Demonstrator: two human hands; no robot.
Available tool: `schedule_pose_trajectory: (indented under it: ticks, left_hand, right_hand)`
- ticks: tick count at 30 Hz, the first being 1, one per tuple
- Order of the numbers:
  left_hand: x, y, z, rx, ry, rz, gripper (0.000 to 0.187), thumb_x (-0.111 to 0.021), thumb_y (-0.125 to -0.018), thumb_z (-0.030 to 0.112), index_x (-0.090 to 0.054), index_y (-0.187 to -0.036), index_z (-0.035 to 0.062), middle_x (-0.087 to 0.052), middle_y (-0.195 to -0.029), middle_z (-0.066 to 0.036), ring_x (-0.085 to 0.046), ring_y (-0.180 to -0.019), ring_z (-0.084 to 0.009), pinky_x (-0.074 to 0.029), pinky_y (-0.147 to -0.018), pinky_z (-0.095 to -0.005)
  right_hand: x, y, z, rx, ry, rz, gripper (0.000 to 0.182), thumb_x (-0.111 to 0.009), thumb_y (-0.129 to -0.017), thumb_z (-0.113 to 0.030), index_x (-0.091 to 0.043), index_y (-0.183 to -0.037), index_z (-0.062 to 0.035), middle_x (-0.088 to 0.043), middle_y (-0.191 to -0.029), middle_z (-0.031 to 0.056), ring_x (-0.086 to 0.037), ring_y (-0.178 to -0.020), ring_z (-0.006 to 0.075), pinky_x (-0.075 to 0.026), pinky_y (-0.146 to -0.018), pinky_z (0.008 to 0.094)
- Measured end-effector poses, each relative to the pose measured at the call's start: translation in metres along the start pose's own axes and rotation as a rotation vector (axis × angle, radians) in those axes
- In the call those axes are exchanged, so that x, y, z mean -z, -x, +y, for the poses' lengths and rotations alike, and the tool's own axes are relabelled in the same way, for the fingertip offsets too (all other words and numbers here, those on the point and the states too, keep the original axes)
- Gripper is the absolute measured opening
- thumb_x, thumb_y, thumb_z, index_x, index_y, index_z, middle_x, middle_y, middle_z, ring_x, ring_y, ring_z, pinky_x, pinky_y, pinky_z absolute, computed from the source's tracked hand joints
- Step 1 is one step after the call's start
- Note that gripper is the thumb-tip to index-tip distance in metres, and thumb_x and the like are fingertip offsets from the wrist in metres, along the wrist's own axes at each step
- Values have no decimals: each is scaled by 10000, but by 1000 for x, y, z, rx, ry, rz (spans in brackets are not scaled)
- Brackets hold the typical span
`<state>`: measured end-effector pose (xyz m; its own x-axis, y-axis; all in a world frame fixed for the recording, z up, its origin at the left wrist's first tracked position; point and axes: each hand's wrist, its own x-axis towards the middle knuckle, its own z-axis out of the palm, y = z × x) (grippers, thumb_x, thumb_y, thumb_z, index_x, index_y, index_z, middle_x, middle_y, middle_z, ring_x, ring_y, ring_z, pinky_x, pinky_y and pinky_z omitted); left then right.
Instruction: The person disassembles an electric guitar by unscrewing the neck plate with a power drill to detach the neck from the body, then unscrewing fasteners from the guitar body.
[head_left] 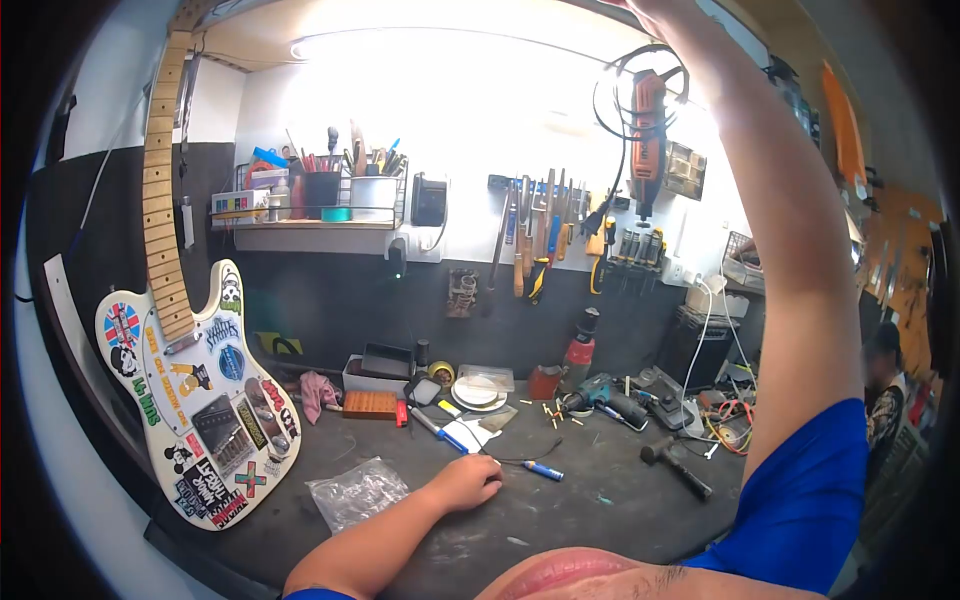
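Head camera, one: wide round-edged view, worn on head, facing forward and down across near workbench (580, 520) to back wall (400, 320).

White sticker-patterned guitar (210, 400), dark-grey bench (590, 515), blue sleeve (810, 500)

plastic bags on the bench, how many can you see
1: a clear plastic bag lies on the dark bench, left of the left hand. Others may be hidden.
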<state>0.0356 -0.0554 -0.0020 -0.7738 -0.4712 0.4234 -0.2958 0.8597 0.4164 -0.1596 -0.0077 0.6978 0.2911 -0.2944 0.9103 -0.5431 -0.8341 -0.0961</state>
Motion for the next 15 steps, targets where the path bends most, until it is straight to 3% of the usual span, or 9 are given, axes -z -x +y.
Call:
schedule_pose_trajectory:
  ticks: [6, 15]
  left_hand:
    - [-1, 3, -8, -13, 37, -23, 173, -726, -919, 205, -748, -1021, 67, -726, -1075, -133, -679, -1086, -341, -533, -993, -451]
    - [-4, 8, -12, -15, 27, -59, 171, -739, -905, 213, -731, -1012, 80, -703, -1096, -136, -651, -1132, -360, -516, -1010, -469]
  right_hand:
    - [-69, -28, -21, -43, 81, -143, 526, -719, -834, 49, -632, -1349, -15, -666, -998, 77, -672, -918, 198, -566, -808, 339]
    - [-66, -34, -23, -89, 130, -141, 620, -680, -821, 72, -588, -1425, -35, -661, -1151, 125, -684, -1006, 210, -580, -886, 352]
